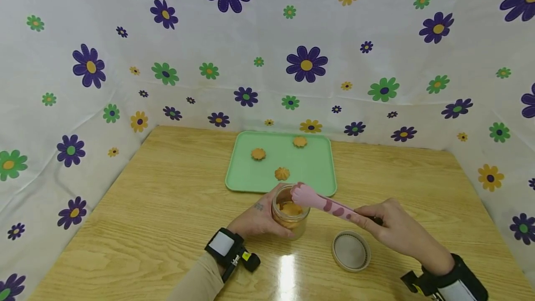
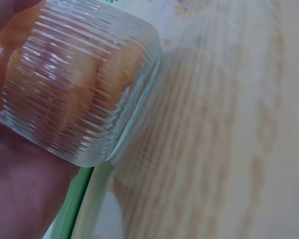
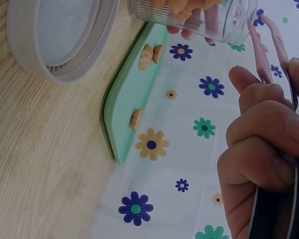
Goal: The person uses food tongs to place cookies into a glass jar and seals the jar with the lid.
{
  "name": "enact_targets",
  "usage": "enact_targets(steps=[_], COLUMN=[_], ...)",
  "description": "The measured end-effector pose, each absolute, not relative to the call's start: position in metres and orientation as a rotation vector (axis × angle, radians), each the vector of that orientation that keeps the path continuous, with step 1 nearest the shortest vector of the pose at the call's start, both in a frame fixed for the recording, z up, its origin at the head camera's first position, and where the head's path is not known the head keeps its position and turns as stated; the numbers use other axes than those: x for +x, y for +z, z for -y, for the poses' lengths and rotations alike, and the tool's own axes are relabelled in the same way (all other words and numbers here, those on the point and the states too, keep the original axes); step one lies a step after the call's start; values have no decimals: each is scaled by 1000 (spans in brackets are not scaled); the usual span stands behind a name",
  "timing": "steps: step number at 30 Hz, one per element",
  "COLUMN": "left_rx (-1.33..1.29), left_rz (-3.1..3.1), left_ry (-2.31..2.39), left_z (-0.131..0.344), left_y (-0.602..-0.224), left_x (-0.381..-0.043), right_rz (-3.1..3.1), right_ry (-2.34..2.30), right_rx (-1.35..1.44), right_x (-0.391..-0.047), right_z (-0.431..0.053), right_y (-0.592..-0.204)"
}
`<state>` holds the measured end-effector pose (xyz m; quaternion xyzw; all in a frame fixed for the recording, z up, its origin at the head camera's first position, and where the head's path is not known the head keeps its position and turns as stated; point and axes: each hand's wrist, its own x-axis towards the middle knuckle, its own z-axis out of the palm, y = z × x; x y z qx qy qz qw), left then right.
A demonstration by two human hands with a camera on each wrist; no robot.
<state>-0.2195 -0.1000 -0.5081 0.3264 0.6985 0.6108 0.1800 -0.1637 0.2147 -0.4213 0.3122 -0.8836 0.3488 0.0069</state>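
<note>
I watch two bare hands working above a pale wood-grain counter (image 1: 167, 199). The left hand (image 1: 261, 217) is wrapped round a clear, ribbed, round glass jar (image 1: 294, 217), thumb on the near side; the jar is uncovered and holds golden-brown cookies (image 1: 291, 208). From my feeds I cannot tell whether its base touches the counter. The right hand (image 1: 388, 224) grasps long pink tongs with darker spots and paw-shaped tips (image 1: 328, 204), fingers curled about the handles. The tips are at the jar's mouth, by its right rim, and I cannot make out whether they pinch anything.

Just beside the jar, to its right and nearer the person, a round beige lid with a greyish centre (image 1: 351, 251) lies flat on the counter. Beyond the jar I see a rectangular mint-green tray (image 1: 313, 171) carrying three flower-shaped cookies (image 1: 258, 154), set apart from one another. Behind it hangs a white cloth printed with purple, green and yellow flowers (image 1: 259, 27). Each wrist wears a black strap (image 1: 225, 245).
</note>
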Motion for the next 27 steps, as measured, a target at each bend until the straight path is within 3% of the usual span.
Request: enact_targets(steps=[7, 15, 27], left_rx=[953, 945, 963], left_rz=[-1952, -1909, -1908], left_ry=[1730, 1772, 1771], left_z=[98, 97, 98], left_y=[-507, -482, -482], left_x=[-219, -208, -209], right_rz=[2796, 2758, 2775], right_ry=[1088, 1018, 743], right_rx=[902, 802, 656], right_x=[-169, -192, -225], right_z=[-216, -216, -208], right_y=[-423, -430, -435])
